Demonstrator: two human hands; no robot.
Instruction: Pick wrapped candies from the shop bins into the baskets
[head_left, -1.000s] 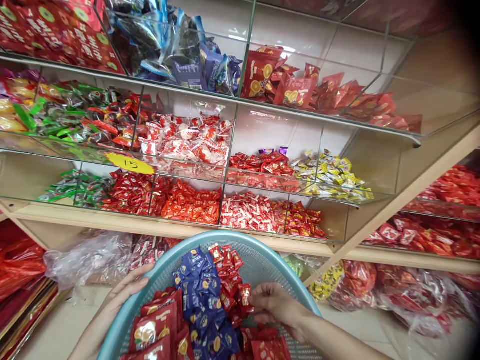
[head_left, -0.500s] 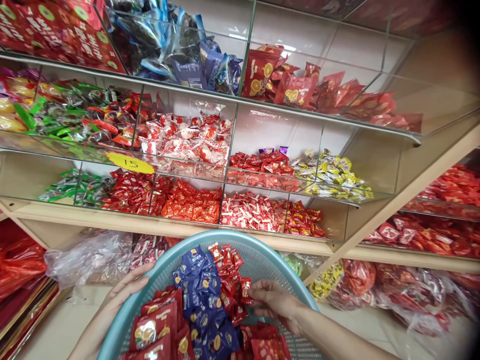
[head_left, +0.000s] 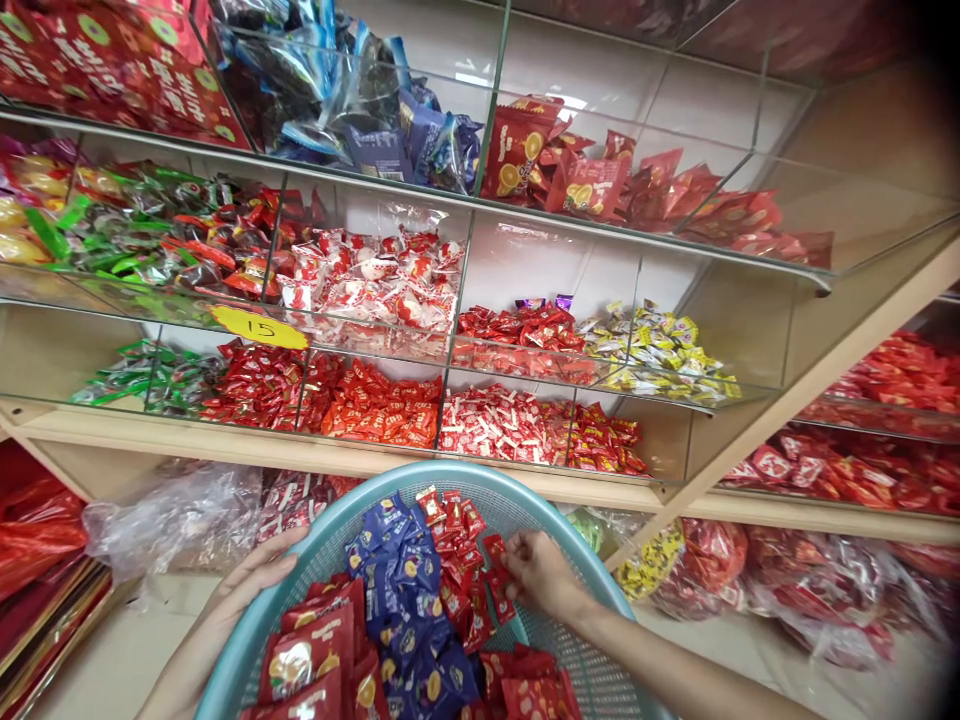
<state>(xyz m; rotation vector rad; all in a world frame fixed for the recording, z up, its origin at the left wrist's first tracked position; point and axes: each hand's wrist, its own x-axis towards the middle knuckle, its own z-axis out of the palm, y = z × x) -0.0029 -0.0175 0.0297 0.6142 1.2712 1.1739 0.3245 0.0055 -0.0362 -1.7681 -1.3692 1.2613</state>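
Observation:
A teal plastic basket (head_left: 604, 560) fills the lower middle. My left hand (head_left: 259, 575) grips its left rim, fingers laid over the edge and thumb hidden. Inside the basket, at the right, my right hand (head_left: 546, 572) is closed with curled fingertips on a small red wrapped candy (head_left: 498, 585). More small red candies (head_left: 456, 580) lie just left of it. Dark blue packets (head_left: 420, 625) run down the basket's middle. Larger red packets with orange-slice pictures (head_left: 315, 650) fill its left side, and other red packets (head_left: 532, 690) sit at the front right.
Behind the basket rises a wooden shelf unit (head_left: 360, 457) with glass-fronted compartments of wrapped sweets. A yellow price tag (head_left: 259, 327) reads 15. Clear plastic bags (head_left: 180, 515) and bagged candies (head_left: 810, 580) lie beneath the shelves.
My right hand has drawn slightly up and right, its fingers curling tighter, and the red candy at its fingertips has shifted with it. My left hand stays on the rim.

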